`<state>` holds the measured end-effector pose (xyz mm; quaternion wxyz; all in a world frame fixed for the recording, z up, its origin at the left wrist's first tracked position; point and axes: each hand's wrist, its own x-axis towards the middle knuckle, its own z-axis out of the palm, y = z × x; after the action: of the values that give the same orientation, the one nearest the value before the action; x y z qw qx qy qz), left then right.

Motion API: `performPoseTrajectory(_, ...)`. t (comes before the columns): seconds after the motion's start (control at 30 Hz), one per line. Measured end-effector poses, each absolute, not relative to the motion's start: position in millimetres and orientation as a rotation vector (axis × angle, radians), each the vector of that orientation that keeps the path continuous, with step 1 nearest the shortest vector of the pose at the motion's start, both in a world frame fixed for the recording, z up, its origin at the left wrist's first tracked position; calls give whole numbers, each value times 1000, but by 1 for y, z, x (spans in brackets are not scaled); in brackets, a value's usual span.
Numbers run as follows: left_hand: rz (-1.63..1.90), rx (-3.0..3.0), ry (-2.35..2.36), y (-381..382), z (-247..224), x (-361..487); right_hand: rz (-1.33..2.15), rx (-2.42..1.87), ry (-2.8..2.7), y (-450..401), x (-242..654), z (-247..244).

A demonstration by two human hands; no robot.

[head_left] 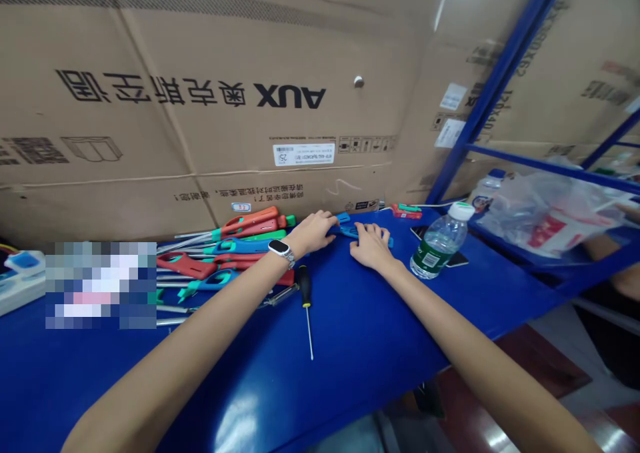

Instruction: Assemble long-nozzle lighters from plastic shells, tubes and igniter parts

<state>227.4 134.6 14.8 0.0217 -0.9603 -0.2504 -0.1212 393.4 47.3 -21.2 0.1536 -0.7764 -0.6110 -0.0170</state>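
At the back of the blue table my left hand [316, 231], with a watch on its wrist, has its fingers bent down over a small blue plastic piece [343, 218]. Close to its right, my right hand [371, 246] is closed over a blue plastic lighter handle [349, 230]; its far end shows past the fingers. Both hands hide much of these parts. Left of them lies a pile of long-nosed gas lighters [245, 245] with red, blue and green handles and metal tubes. A black and yellow screwdriver [306, 296] lies in front of my left hand, its tip towards me.
A water bottle [441, 243] stands right of my right hand, partly over a dark phone [457, 259]. Small red and green parts [407, 211] lie behind. A large cardboard box [200, 139] walls the back. A blue rack post [480, 119] rises at right, near a plastic bag [550, 206].
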Motion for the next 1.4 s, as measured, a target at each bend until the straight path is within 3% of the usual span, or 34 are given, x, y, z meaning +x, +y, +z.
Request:
performPoseTrajectory(0.2,-307,-2967,-750,141,6,243,-8,-2073,-1838,45,398,-26)
performPoseTrajectory(0.4,-325,-2918,-739,120,29,224,14,-1791,-1839,31,392,-19)
performPoseTrajectory(0.6,-485,-2745,-608,70,44,136,88,-1301,-2039,4,345,1)
performPoseTrajectory(0.83,-342,-2721,-709,-4,11,21,387,-788,-2309,-16,272,4)
performPoseTrajectory(1.17,-483,-2948,-833,-30,-12,-11,766,-1075,-1980,29,229,8)
performPoseTrajectory(1.4,-1162,-2867,-958,-23,4,-15,1155,-985,-1764,28,224,1)
